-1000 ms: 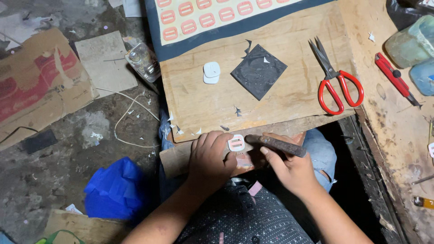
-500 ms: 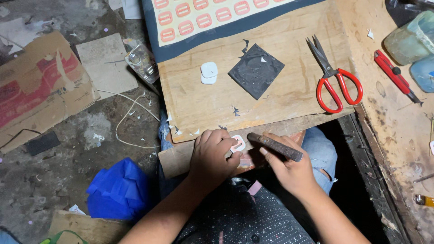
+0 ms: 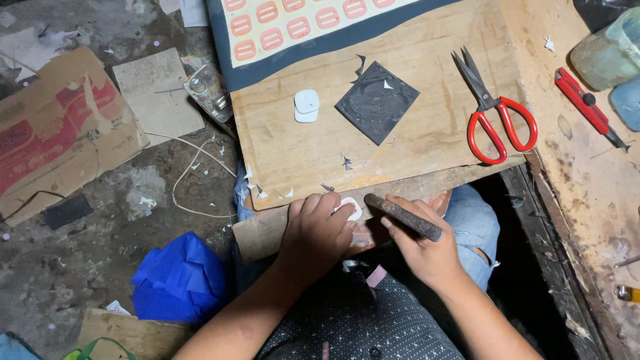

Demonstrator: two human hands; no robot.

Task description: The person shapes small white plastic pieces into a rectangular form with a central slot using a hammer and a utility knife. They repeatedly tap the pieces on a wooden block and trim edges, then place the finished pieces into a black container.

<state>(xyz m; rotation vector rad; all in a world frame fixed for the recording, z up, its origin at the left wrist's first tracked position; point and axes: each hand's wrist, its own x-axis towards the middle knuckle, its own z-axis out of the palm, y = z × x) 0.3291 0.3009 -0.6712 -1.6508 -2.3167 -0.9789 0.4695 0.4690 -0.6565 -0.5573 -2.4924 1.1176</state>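
On the strip of board (image 3: 267,230) across my lap, my left hand (image 3: 319,230) lies curled over a small white piece (image 3: 349,208) with a red outline, fingertips pressing it flat against the wood. Only the right part of that piece shows past my fingers. My right hand (image 3: 427,257) is closed around a dark metal tool (image 3: 403,217), thumb and fingers wrapped on its shaft, and the tool slants up to the left so that its tip sits just beside the white piece. I cannot tell whether the tip touches it.

Above the strip lies a larger wooden board (image 3: 400,127). On it I see a pair of white pieces (image 3: 307,105) stacked together, a black square (image 3: 377,101) turned like a diamond with scraps around it, and red-handled scissors (image 3: 495,110) lying closed, blades pointing up and left. A sheet (image 3: 313,27) with rows of red-outlined shapes and a dark border overlaps the board's top edge.

To the right, a red cutter (image 3: 587,107) rests on a wooden ledge near two pale containers (image 3: 610,57). To the left, on the floor, are flattened cardboard (image 3: 60,133), a white cord (image 3: 193,173) and a crumpled blue bag (image 3: 180,277).
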